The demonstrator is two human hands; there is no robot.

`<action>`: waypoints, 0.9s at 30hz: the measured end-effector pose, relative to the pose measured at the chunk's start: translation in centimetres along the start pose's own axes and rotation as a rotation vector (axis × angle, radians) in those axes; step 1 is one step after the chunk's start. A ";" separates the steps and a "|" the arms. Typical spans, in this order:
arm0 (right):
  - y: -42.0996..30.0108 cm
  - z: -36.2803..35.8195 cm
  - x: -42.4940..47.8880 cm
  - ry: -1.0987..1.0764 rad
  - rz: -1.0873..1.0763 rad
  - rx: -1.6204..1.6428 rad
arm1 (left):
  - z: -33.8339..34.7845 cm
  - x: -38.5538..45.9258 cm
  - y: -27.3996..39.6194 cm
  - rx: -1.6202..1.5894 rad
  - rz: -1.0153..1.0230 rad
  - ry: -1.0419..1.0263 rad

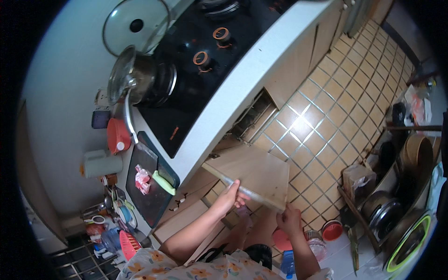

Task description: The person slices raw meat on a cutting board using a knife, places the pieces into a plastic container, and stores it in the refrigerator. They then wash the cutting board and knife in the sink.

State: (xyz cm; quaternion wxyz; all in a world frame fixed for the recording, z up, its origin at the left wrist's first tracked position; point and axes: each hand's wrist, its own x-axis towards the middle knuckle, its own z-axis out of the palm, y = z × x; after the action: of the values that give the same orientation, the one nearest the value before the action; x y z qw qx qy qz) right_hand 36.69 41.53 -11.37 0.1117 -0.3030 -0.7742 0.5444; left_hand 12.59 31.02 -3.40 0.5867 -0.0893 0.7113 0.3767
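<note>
A light wood-look cabinet door [259,168] stands swung out below the counter. My left hand [229,197] grips its long edge, with the thumb on the near side and the fingers curled beneath. At the door's lower corner, my right hand [289,220] has its fingers curled against it. Behind the door the open cabinet [253,115] shows a dark interior with a metal rack. On the counter, a dark cutting board [140,206] carries a piece of raw meat [142,179] and a cleaver with a green handle [163,182].
A steel pot [140,73] sits on the black gas hob [189,84], its handle towards the board. A glass lid [136,26] leans on the wall. Pans [385,213] and a red bowl [331,230] are at the right. Tiled floor [325,115] lies beyond the door.
</note>
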 end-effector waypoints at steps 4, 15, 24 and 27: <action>4.1 0.8 -2.3 0.075 0.234 0.067 | -1.2 -0.4 -4.5 0.179 -0.004 0.181; -0.1 11.3 26.6 -0.031 0.145 -0.119 | -4.6 -1.6 -6.2 0.456 -0.032 0.136; 0.5 13.8 31.6 -0.101 0.358 -0.027 | -4.3 -1.7 -6.4 0.484 -0.040 0.148; 1.4 13.1 34.9 -0.006 0.411 0.002 | -4.5 -1.9 -6.4 0.545 -0.084 0.158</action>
State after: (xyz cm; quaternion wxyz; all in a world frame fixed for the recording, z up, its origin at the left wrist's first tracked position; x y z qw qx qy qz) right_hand 3.03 52.34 -23.15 -0.0038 -0.4528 -0.6958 0.5575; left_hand 13.36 23.06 -4.33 0.5471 0.0130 0.8254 0.1388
